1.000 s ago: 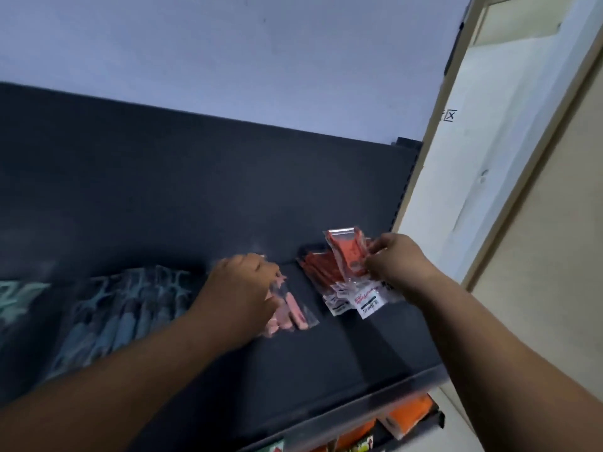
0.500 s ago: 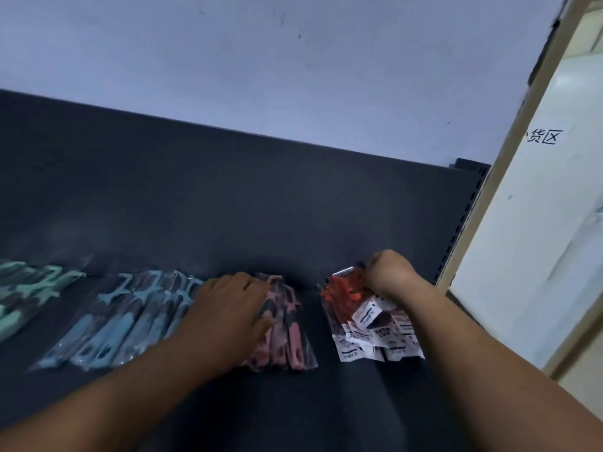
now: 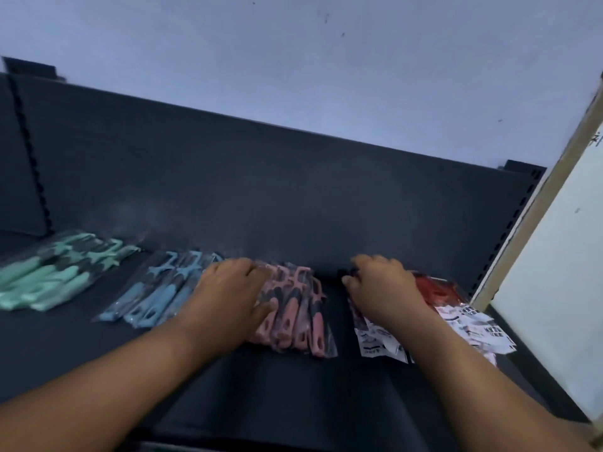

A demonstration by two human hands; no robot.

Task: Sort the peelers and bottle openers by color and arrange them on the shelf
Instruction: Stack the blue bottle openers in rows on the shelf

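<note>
Four colour groups of bagged utensils lie in a row on the dark shelf [image 3: 293,393]. From the left: mint green peelers [image 3: 49,275], blue peelers [image 3: 156,295], pink peelers [image 3: 293,314], and red ones with white labels [image 3: 456,308]. My left hand [image 3: 228,298] lies palm down on the left side of the pink pile, thumb against it. My right hand [image 3: 385,285] rests with curled fingers on the left part of the red pile, hiding some of it. Whether either hand grips a bag cannot be made out.
The shelf's dark back panel [image 3: 261,190] rises behind the piles, with a slotted upright [image 3: 512,230] at the right end. A pale door or wall panel with a wooden frame [image 3: 554,256] stands just right of the shelf. A light wall is above.
The red bag my right hand held up has come down onto the red pile. My left hand has stayed on the pink pile. The view has swung left, showing the blue and green piles.
</note>
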